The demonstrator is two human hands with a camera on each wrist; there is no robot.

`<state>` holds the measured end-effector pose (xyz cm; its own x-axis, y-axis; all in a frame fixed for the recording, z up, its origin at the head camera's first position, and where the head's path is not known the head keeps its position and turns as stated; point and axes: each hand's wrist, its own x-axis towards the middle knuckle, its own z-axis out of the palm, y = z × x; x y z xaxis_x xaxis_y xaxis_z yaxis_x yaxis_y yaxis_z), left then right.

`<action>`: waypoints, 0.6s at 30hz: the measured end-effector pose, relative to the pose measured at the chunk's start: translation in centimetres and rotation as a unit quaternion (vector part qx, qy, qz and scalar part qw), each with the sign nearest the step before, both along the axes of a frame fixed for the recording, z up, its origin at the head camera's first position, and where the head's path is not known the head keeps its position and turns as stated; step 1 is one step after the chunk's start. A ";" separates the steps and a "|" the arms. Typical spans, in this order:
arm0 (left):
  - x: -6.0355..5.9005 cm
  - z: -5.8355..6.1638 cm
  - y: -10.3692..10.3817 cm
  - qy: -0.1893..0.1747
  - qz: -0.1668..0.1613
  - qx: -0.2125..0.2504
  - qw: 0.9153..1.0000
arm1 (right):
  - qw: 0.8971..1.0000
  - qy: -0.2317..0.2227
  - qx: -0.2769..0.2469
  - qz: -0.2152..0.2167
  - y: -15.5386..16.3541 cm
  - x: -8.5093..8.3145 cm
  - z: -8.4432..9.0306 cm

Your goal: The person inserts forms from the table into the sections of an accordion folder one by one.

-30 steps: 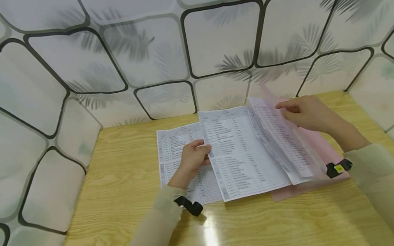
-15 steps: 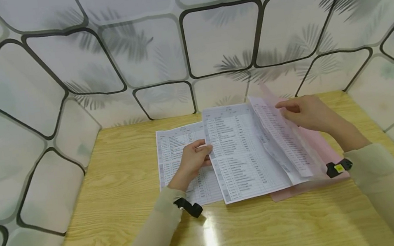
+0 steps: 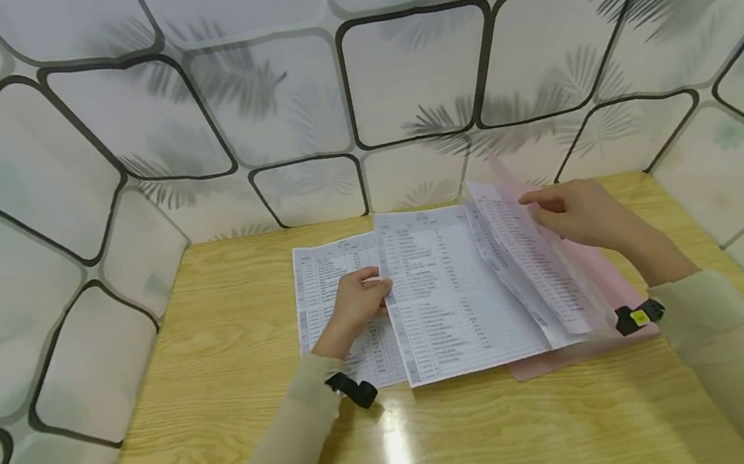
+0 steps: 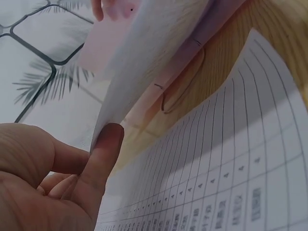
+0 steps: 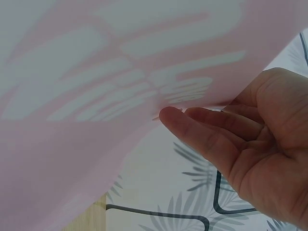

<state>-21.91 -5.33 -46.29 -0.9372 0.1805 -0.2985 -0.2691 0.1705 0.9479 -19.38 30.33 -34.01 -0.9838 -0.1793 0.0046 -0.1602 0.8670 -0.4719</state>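
A printed sheet (image 3: 454, 296) of tables lies half out of a pink folder (image 3: 608, 287) on the wooden table (image 3: 240, 406). My left hand (image 3: 378, 288) pinches that sheet's left edge. In the left wrist view my thumb (image 4: 103, 156) presses under the raised paper edge, above another printed sheet (image 4: 231, 183). That second sheet (image 3: 326, 289) lies flat to the left, partly under my left hand. My right hand (image 3: 539, 202) holds up the folder's translucent pink flap (image 5: 120, 72) and the pages behind it by their top edge. In the right wrist view its fingertips (image 5: 173, 118) touch the flap.
Translucent white panels (image 3: 415, 73) with black frames and leaf prints wall the table at the back and both sides. Bare wood shows along the front edge and at the left. A black wrist strap (image 3: 353, 389) sits on each sleeve.
The sheet in my left hand has slid and turned a little to the left, further out of the folder. My right hand holds the flap in the same place.
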 end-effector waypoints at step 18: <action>0.1 0.4 1.8 0.013 -0.004 0.008 1.000 | 1.000 -0.007 0.004 -0.002 -0.1 0.0 0.1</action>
<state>-21.80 -3.55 -45.84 -0.9433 0.1925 -0.2705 -0.2422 0.1583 0.9572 -19.42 30.22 -33.91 -0.9846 -0.1747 -0.0111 -0.1494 0.8718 -0.4665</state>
